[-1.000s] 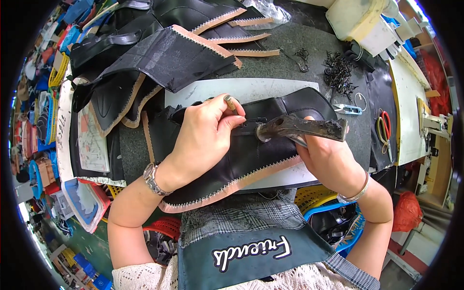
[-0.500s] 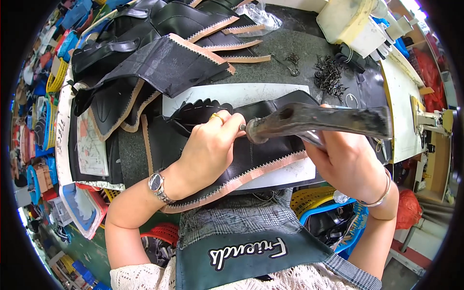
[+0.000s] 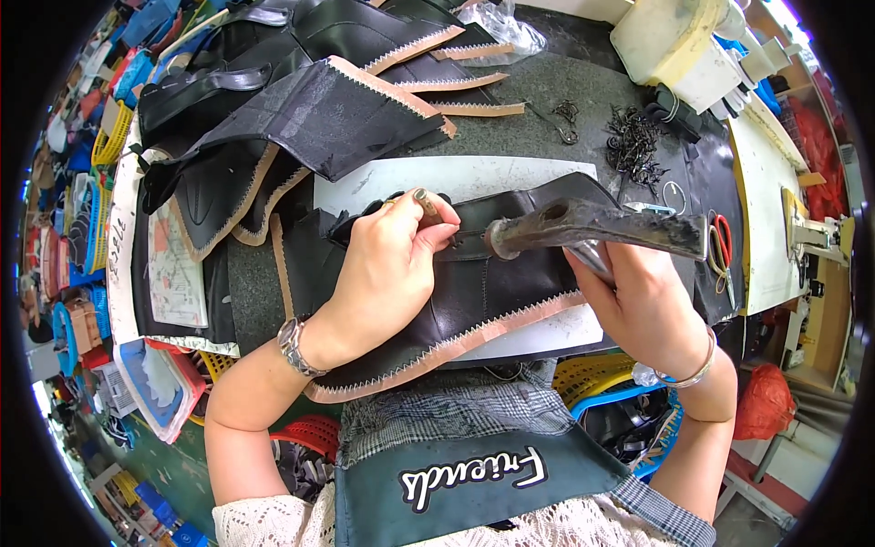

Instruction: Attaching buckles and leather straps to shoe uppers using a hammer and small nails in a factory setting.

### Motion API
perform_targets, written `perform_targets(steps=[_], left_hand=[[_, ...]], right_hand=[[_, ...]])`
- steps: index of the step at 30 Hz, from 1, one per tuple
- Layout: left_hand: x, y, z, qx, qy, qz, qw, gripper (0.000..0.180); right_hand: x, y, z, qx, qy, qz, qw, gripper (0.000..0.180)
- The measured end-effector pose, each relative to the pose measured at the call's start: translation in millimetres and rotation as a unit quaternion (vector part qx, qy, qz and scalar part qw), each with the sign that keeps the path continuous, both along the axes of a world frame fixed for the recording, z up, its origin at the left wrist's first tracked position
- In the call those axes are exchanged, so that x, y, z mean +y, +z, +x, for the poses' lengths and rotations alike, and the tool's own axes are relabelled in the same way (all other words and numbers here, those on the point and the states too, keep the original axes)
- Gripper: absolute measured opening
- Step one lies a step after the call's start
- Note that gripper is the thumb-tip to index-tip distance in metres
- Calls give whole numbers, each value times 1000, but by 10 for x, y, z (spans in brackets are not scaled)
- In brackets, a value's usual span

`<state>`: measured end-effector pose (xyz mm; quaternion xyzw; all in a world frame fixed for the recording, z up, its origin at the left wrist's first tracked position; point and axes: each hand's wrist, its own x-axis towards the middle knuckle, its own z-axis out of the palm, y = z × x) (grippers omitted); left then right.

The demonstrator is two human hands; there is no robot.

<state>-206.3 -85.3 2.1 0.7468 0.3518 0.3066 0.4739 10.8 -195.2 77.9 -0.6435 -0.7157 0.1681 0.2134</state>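
My left hand [image 3: 378, 273] is closed around a short metal punch [image 3: 420, 196], its round end showing above the fingers. Thumb and forefinger pinch together just over a black leather boot upper [image 3: 456, 305]; anything tiny between them is too small to tell. The upper has a tan edge with zigzag stitching and lies across a white board [image 3: 547, 335]. My right hand [image 3: 643, 296] grips the shaft of a hammer [image 3: 602, 228], whose worn dark head hovers above the upper, its face close to my left fingertips but apart from them.
Several similar black uppers [image 3: 319, 118] are heaped at the far left. Small dark metal hooks [image 3: 633, 150] lie in a pile at the far right, near red-handled scissors [image 3: 720, 242]. A pale machine [image 3: 670, 55] stands beyond. Below the table edge are a blue basket [image 3: 583, 410] and a red basket [image 3: 310, 433].
The punch has tipped up in my left hand, away from the hammer face. My left fingertips now pinch at the leather. The hammer has turned slightly, and the scissors now show beside it.
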Motion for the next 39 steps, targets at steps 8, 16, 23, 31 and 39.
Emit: perform_targets(steps=[8,16,23,31,39], left_hand=[[31,53,4,24,-8,20,999,6],[-7,71,-15,65,-60,180,980,13],[-23,109,16,68,-17,64,995,13],[76,720,-156,-176,-31,-28,983,9],[730,869,127,238,-159,-13,958,24]], right_hand=[[-32,-69,59,10,-13,25,1000,13],[168,303,55,-4,38,185,982,25],[61,324,119,-158,52,15,986,32],[-902,-637,1312,-189,-439,33,878,16],[-1046,-938,1659,-382,-409,70,825,28]])
